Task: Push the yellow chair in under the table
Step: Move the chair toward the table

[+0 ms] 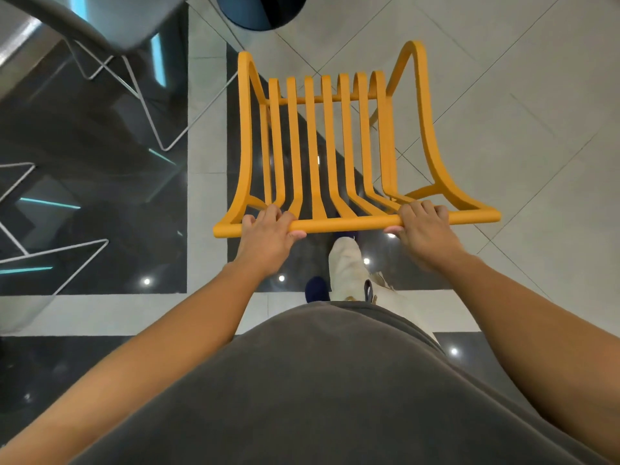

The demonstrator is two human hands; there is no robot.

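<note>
Head view, looking straight down: the yellow chair stands on the pale tiled floor in the middle of the frame, its slatted back and seat running away from the viewer and its top rail nearest. The left hand is curled over the left part of that rail, fingers over the far side and thumb beneath. The right hand is wrapped around the rail's right part in the same way. Both arms are bare and reach forward past a grey shirt. Below the rail a light trouser leg and a dark shoe show. To the left lies a dark glossy floor section, with a grey chair on thin wire legs at far left. A dark blue round bin sits beyond the yellow chair.
</note>
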